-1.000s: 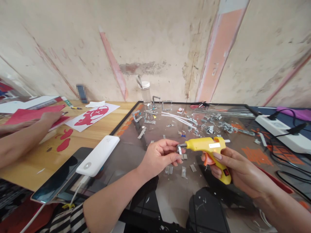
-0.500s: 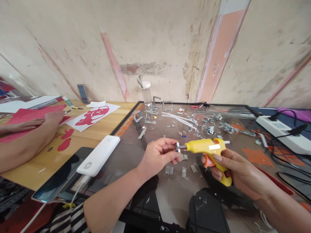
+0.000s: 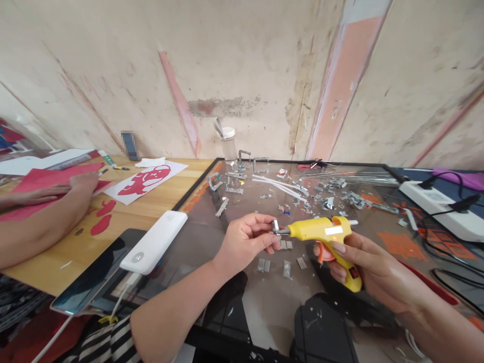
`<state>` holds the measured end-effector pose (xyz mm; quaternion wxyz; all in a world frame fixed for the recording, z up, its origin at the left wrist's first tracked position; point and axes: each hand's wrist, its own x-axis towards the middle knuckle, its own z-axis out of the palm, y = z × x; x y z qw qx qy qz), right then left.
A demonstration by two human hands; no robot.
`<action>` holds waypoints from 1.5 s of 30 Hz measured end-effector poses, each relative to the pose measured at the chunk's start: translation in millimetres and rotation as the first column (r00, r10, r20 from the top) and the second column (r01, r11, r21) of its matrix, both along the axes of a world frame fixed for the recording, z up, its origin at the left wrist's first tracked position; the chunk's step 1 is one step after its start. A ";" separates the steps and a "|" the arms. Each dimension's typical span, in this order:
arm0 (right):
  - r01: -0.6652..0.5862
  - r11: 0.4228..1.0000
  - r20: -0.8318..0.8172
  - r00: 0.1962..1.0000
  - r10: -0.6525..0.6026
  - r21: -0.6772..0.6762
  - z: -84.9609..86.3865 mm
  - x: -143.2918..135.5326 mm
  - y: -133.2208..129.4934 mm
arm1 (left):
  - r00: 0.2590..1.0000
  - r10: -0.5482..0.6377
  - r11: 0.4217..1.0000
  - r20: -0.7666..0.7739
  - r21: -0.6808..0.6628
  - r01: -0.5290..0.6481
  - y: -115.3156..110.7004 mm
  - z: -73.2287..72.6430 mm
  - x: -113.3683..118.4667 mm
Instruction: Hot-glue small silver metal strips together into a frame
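From my end of the feed, the left hand (image 3: 249,238) had the metal piece (image 3: 275,225) pinched between thumb and fingertips, above the dark table (image 3: 206,227). The right hand (image 3: 365,257) was wrapped round the handle of the yellow glue gun (image 3: 315,228), also off the surface, with fingers by the orange trigger (image 3: 324,251); I could not tell whether it was pressed.

My main worry was the nozzle (image 3: 283,232), which sat right at the piece and close to the left fingertips. If it was hot, I judged a small slip of the right hand leftward could burn them. A push from the tip could also twist so small a piece in that light pinch, and too hard a squeeze could drop glue on the grey tiles (image 3: 286,245) lying just beyond.

The gun pointed left, its barrel running left to right across the scene and dipping slightly toward the nozzle; a white glue stick (image 3: 354,222) poked out at the right end, and the handle slanted down toward the near right. The piece stood nearly upright, its long axis crossing the barrel's line. Whether tip and metal touched, I could not say.
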<state>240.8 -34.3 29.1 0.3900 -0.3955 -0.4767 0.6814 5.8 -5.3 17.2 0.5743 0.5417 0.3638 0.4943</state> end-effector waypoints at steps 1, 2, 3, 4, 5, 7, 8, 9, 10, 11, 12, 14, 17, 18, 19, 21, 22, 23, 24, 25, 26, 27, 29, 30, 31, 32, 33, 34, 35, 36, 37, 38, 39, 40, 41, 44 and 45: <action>0.002 1.000 -0.001 1.000 -0.002 0.000 -0.1 -0.1 0.1 | 1.000 0.000 1.000 -0.002 0.001 0.000 0.1 0.0 0.2; 0.006 1.000 -0.003 1.000 -0.006 0.000 -0.4 -0.1 0.3 | 1.000 0.001 1.000 -0.005 0.002 -0.001 0.3 -0.1 0.3; 0.011 1.000 -0.003 1.000 -0.011 0.001 -0.7 -0.1 0.4 | 1.000 0.001 1.000 -0.007 0.003 -0.001 0.4 -0.3 0.5; 0.016 1.000 -0.003 1.000 -0.016 0.003 -1.1 -0.2 0.5 | 1.000 0.002 1.000 -0.010 0.003 -0.002 0.6 -0.6 0.6; 0.019 1.000 -0.002 1.000 -0.019 0.006 -1.6 -0.2 0.6 | 1.000 0.003 1.000 -0.010 0.003 -0.003 0.6 -0.9 0.8; 0.021 1.000 -0.002 1.000 -0.021 0.013 -2.5 -0.1 0.8 | 1.000 0.002 1.000 -0.010 0.002 -0.002 0.5 -1.3 1.1; 0.019 1.000 -0.003 1.000 -0.019 0.016 -3.1 0.0 0.9 | 1.000 0.000 1.000 -0.010 0.001 0.000 0.2 -1.3 1.3; 0.017 1.000 -0.003 1.000 -0.017 0.019 -3.6 0.3 1.0 | 1.000 -0.004 1.000 -0.011 0.001 0.004 -0.1 -1.2 1.5; 0.015 1.000 -0.004 1.000 -0.015 0.020 -4.2 0.6 1.2 | 1.000 -0.008 1.000 -0.011 0.000 0.008 -0.5 -0.9 1.7; 0.014 1.000 -0.005 1.000 -0.014 0.020 -4.8 1.0 1.3 | 1.000 -0.015 1.000 -0.011 -0.002 0.015 -0.9 -0.6 1.9; 0.014 1.000 -0.006 1.000 -0.014 0.019 -5.4 1.4 1.5 | 1.000 -0.022 1.000 -0.009 -0.006 0.022 -1.3 -0.2 2.0; 0.018 1.000 -0.005 1.000 -0.018 0.017 -6.3 2.2 1.5 | 0.999 -0.039 0.999 0.000 -0.018 0.039 -2.2 0.3 2.1; 0.026 1.000 -0.016 1.000 -0.026 0.012 -7.1 3.0 1.4 | 0.998 -0.060 0.998 0.013 -0.023 0.060 -2.7 0.0 1.8; 0.029 1.000 -0.026 0.999 -0.029 0.012 -7.2 2.9 1.5 | 0.998 -0.067 0.998 0.014 -0.021 0.067 -2.7 -0.3 1.7; 0.032 0.999 -0.036 0.999 -0.032 0.013 -7.1 2.7 1.6 | 0.997 -0.075 0.997 0.015 -0.018 0.076 -2.7 -0.6 1.6; 0.039 0.999 -0.054 0.998 -0.038 0.012 -6.6 1.8 2.1 | 0.996 -0.088 0.996 0.014 -0.016 0.089 -2.6 -0.9 1.8; 0.043 0.999 -0.059 0.997 -0.042 0.008 -6.3 1.3 2.4 | 0.996 -0.092 0.996 0.015 -0.016 0.092 -2.6 -0.8 1.9; 0.049 0.999 -0.063 0.997 -0.049 0.005 -5.9 0.7 2.6 | 0.996 -0.093 0.996 0.016 -0.016 0.093 -2.6 -0.7 2.1; 0.056 0.998 -0.067 0.996 -0.056 -0.001 -5.6 0.2 2.7 | 0.996 -0.091 0.996 0.018 -0.016 0.091 -2.7 -0.5 2.3; 0.062 0.998 -0.068 0.996 -0.062 -0.006 -5.3 -0.2 2.7 | 0.996 -0.089 0.996 0.020 -0.016 0.090 -2.8 -0.3 2.4; 0.066 0.998 -0.067 0.996 -0.066 -0.008 -5.1 -0.4 2.5 | 0.996 -0.086 0.996 0.022 -0.017 0.087 -2.9 -0.2 2.5; 0.067 0.998 -0.064 0.996 -0.067 -0.008 -5.0 -0.4 2.2 | 0.996 -0.084 0.996 0.021 -0.018 0.084 -3.0 -0.3 2.5; 0.058 0.998 -0.049 0.997 -0.058 -0.006 -4.8 -0.1 1.3 | 0.997 -0.077 0.997 0.013 -0.021 0.077 -2.8 -0.7 2.2; 0.052 0.999 -0.040 0.998 -0.053 -0.005 -4.7 0.1 0.9 | 0.997 -0.072 0.997 0.007 -0.020 0.072 -2.5 -0.9 1.9; 0.048 0.999 -0.032 0.998 -0.048 -0.003 -4.6 0.3 0.6 | 0.998 -0.065 0.998 0.003 -0.017 0.065 -2.2 -1.2 1.6; 0.042 0.999 -0.024 0.999 -0.042 -0.003 -4.4 0.4 0.4 | 0.998 -0.057 0.998 0.000 -0.013 0.057 -1.9 -1.3 1.3; 0.036 0.999 -0.017 0.999 -0.036 -0.002 -4.2 0.4 0.4 | 0.999 -0.050 0.999 -0.002 -0.008 0.050 -1.6 -1.3 1.0; 0.032 0.999 -0.012 0.999 -0.032 -0.001 -4.0 0.3 0.4 | 0.999 -0.043 0.999 -0.002 -0.004 0.043 -1.2 -1.2 0.8; 0.032 0.999 -0.009 0.999 -0.032 0.000 -3.8 0.1 0.5 | 0.999 -0.039 0.999 -0.003 -0.001 0.039 -0.9 -1.0 0.5; 0.032 0.999 -0.008 0.999 -0.032 0.002 -3.7 -0.1 0.7 | 0.999 -0.036 0.999 -0.004 0.002 0.036 -0.7 -0.7 0.4; 0.031 1.000 -0.007 0.999 -0.031 0.002 -3.5 -0.3 0.8 | 0.999 -0.033 0.999 -0.007 0.003 0.033 -0.5 -0.4 0.2; 0.032 0.999 -0.008 0.999 -0.032 0.003 -3.4 -0.6 0.9 | 1.000 -0.028 1.000 -0.009 0.005 0.028 -0.3 -0.1 0.2; 0.033 0.999 -0.008 0.999 -0.033 0.005 -3.2 -0.7 0.9 | 1.000 -0.023 1.000 -0.011 0.006 0.023 -0.1 0.1 0.2; 0.033 0.999 -0.008 0.999 -0.033 0.006 -3.0 -0.9 0.8 | 1.000 -0.017 1.000 -0.011 0.009 0.017 0.1 0.2 0.3; 0.033 0.999 -0.006 0.999 -0.033 0.005 -2.8 -1.0 0.7 | 1.000 -0.012 1.000 -0.010 0.011 0.012 0.3 0.1 0.4; 0.034 0.999 0.003 0.999 -0.034 -0.006 -2.2 -1.4 0.5 | 1.000 -0.004 1.000 -0.008 0.022 0.004 0.8 -1.0 0.5; 0.034 0.999 0.006 0.999 -0.034 -0.010 -1.8 -1.5 0.5 | 1.000 -0.003 1.000 -0.008 0.026 0.003 1.0 -1.5 0.4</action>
